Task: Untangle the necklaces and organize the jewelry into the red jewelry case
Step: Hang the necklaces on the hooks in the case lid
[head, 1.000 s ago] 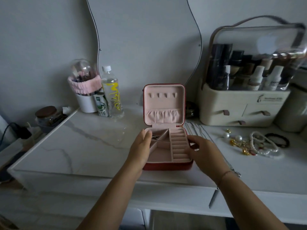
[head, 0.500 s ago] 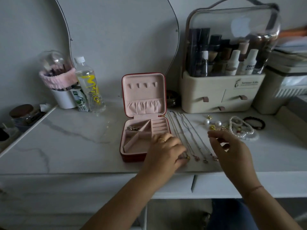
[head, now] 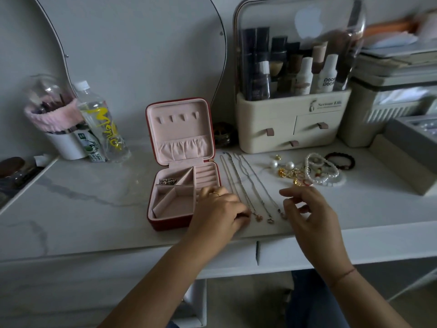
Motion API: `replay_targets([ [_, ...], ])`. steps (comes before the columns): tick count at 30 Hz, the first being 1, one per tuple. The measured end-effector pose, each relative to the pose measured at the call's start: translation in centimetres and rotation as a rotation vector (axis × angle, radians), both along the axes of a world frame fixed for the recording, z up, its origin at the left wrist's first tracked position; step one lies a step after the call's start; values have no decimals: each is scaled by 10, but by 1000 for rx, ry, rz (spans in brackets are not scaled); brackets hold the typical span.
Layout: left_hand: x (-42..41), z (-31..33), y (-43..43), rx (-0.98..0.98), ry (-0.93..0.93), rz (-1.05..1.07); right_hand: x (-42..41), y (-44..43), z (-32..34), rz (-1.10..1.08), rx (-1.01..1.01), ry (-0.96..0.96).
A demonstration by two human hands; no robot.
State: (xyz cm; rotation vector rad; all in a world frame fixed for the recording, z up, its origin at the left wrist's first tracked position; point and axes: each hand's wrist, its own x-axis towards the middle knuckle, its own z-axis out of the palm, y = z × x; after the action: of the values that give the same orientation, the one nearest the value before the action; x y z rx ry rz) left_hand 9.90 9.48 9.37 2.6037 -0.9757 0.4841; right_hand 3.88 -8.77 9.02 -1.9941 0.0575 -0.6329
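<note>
One head-worn wide-angle view looks forward and down from close above the counter (head: 99, 209) edge, facing the wall; both forearms reach in from the bottom of frame

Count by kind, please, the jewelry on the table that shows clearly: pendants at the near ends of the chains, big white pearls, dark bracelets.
Visible pendants: 3 (a further one may be hidden under the left hand)
Big white pearls: 2
Dark bracelet: 1
Total: 6
</note>
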Motion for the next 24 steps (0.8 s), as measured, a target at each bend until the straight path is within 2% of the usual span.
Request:
replay_targets([
  [6, 0, -4, 0, -45, -13, -11, -8, 11, 7, 9, -7, 18],
  [8, 1, -4, 0, -118, -25, -26, -12, 16, 13, 87, 214, 124],
  [12, -4, 10, 4, -413, 23, -28, -18, 34, 31, 373, 878, 488],
  [15, -9, 23, 10, -654, 168, 19, -13, 46, 48, 520, 1150, 669],
  [18, -12, 34, 17, -803, 241, 97, 9, 54, 65, 589, 1264, 748],
  [21, -8, 41, 30, -805, 100, 125, 38, 67, 79, 603, 1279, 804],
  [24, -5, 49, 43, -863, 90, 143, 69, 80, 87, 579, 1243, 830],
])
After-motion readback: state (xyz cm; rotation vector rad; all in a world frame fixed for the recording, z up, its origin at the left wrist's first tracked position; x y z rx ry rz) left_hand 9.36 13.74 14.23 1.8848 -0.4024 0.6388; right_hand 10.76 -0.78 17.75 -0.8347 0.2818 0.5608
